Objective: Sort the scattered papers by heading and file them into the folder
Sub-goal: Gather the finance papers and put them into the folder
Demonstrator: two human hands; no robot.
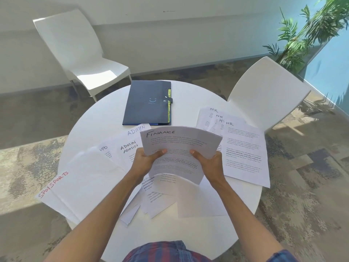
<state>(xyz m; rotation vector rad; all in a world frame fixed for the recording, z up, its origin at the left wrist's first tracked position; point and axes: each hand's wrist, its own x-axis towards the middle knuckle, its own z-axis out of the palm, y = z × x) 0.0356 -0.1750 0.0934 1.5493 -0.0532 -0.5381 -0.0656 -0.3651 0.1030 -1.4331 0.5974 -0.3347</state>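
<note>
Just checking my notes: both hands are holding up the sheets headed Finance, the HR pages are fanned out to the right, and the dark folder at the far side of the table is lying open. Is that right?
Not quite. The head view shows the dark folder lying closed, its strap fastened. The rest holds: the left hand and right hand hold up the Finance sheets, and the HR pages are fanned out to the right.

Bright daylight, wide-angle edge warp, slight blur periphery.
</note>
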